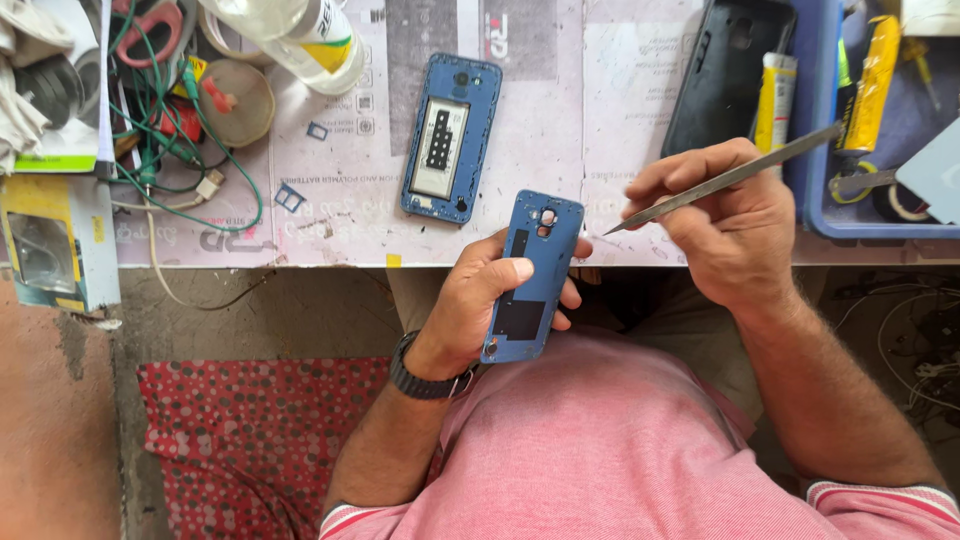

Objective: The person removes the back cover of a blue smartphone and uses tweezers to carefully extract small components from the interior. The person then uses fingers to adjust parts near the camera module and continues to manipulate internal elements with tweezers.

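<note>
We see a blue phone back cover [533, 272] with black patches, a blue phone frame [452, 138], a black case [725, 72], a yellow tube [775, 100], green wires [160, 150], a blue tray [815, 130], and a red, white-dotted mat [250, 440].

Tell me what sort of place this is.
Probably a phone repair bench: the left hand holds a blue back cover, the right hand holds metal tweezers, and an opened blue phone lies nearby.

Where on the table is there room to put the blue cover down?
Bare paper mat lies between the blue phone frame and the black phone case. The left end, with tangled green wires, and the blue plastic tray are crowded.
</note>
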